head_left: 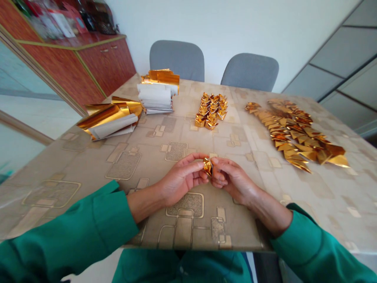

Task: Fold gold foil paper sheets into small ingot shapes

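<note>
Between my two hands, just above the near middle of the table, is a small folded gold foil paper piece (207,167), shaped like an ingot. My left hand (188,173) pinches its left side with thumb and fingers. On its right side, my right hand (228,177) grips it, the fingers curled. Beyond the hands stands a cluster of similar folded gold pieces (210,110) in rows. To the right lies a long spread of overlapping folded gold foil pieces (291,133).
A stack of gold and white paper sheets (156,98) stands at the back left, beside looser foil sheets (114,120). All rest on a patterned tablecloth (123,165). Grey chairs (176,59) stand at the far edge; a red-brown cabinet (103,67) is at the left.
</note>
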The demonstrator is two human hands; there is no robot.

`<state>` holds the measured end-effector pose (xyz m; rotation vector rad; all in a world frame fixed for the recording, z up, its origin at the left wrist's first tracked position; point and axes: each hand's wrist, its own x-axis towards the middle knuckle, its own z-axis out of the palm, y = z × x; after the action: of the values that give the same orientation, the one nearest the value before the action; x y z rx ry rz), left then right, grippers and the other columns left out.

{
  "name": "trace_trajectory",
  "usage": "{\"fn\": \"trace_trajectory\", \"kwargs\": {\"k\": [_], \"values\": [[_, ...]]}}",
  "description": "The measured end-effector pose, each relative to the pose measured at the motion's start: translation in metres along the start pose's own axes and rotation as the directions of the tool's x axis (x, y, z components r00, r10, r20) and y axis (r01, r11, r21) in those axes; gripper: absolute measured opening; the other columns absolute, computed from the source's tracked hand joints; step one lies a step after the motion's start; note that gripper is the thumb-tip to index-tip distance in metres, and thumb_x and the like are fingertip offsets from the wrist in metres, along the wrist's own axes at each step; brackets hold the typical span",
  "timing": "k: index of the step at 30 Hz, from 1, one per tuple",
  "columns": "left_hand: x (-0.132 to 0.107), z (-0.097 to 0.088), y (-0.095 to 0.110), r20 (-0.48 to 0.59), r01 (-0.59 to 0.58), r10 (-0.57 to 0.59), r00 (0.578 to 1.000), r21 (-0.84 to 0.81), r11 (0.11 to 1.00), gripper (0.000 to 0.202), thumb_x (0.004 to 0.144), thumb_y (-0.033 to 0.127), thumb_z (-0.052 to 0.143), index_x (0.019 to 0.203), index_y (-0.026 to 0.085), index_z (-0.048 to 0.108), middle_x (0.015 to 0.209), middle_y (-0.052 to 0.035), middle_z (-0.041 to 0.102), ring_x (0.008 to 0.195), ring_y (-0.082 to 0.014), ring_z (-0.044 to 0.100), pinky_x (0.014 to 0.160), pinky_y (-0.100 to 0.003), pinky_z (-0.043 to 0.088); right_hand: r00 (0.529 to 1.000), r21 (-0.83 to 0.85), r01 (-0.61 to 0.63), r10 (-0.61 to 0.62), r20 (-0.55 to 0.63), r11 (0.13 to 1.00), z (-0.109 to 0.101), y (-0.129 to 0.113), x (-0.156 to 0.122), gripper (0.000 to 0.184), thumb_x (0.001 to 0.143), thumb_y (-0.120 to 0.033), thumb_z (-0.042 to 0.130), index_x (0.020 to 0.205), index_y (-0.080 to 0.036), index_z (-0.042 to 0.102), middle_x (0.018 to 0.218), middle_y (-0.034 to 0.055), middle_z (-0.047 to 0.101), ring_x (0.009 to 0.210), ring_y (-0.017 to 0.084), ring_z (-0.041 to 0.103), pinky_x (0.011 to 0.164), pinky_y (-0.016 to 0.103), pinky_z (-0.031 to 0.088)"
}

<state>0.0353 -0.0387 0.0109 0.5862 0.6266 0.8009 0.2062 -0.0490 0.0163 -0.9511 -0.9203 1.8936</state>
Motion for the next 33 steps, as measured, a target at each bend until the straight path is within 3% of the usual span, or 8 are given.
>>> {"fn": "trace_trajectory", "kwargs": {"k": [5,11,19,28,33], "values": [[0.002,-0.003,-0.002,0.029,0.008,-0.004,1.000,-0.153,0.988,0.027,0.081,0.010,0.070,0.106,0.019,0.065,0.086,-0.0011,0.070,0.071,-0.0076,0.066,0.075,-0.021,0.054,0.999,0.071,-0.053,0.053,0.006,0.996,0.000,-0.006,-0.002,0.034,0.082,-0.044,0.067,0.066,-0.019,0.052,0.053,-0.0063,0.041,0.050,0.008,0.033,0.051,0.024,0.029],[0.003,-0.004,-0.001,0.069,0.018,-0.005,0.998,-0.187,0.982,0.026,0.079,0.012,0.074,0.103,0.019,0.067,0.084,0.0004,0.069,0.068,-0.0058,0.063,0.072,-0.019,0.053,0.992,0.102,-0.082,0.071,0.106,0.991,0.001,-0.013,-0.008,0.028,0.078,-0.040,0.072,0.074,-0.019,0.053,0.057,-0.0066,0.040,0.054,0.009,0.031,0.053,0.024,0.028],[0.001,-0.001,-0.005,0.034,-0.036,0.038,0.999,-0.062,0.997,0.028,0.074,0.017,0.080,0.099,0.018,0.067,0.092,-0.0007,0.068,0.069,-0.0062,0.061,0.070,-0.019,0.051,0.998,-0.194,0.061,-0.063,-0.005,0.979,0.008,-0.006,-0.008,0.017,0.078,-0.029,0.068,0.086,-0.018,0.057,0.062,-0.0059,0.047,0.051,0.007,0.032,0.049,0.025,0.024],[0.000,0.002,-0.005,0.045,-0.080,0.082,0.996,-0.044,0.996,0.032,0.071,0.018,0.082,0.100,0.019,0.068,0.096,-0.0015,0.070,0.084,-0.0118,0.065,0.075,-0.022,0.052,0.989,-0.401,0.134,-0.145,0.004,0.906,0.014,-0.009,-0.015,0.023,0.085,-0.038,0.061,0.095,-0.020,0.050,0.064,-0.0062,0.047,0.054,0.009,0.039,0.052,0.026,0.031],[0.002,0.003,-0.006,0.089,-0.151,0.154,0.984,-0.036,0.988,0.026,0.074,0.016,0.080,0.097,0.019,0.069,0.090,0.0000,0.070,0.081,-0.0113,0.065,0.074,-0.022,0.053,0.987,-0.500,0.138,-0.162,-0.005,0.855,0.015,-0.009,-0.020,0.026,0.090,-0.041,0.056,0.102,-0.021,0.047,0.065,-0.0050,0.049,0.060,0.012,0.044,0.056,0.027,0.035]]}}
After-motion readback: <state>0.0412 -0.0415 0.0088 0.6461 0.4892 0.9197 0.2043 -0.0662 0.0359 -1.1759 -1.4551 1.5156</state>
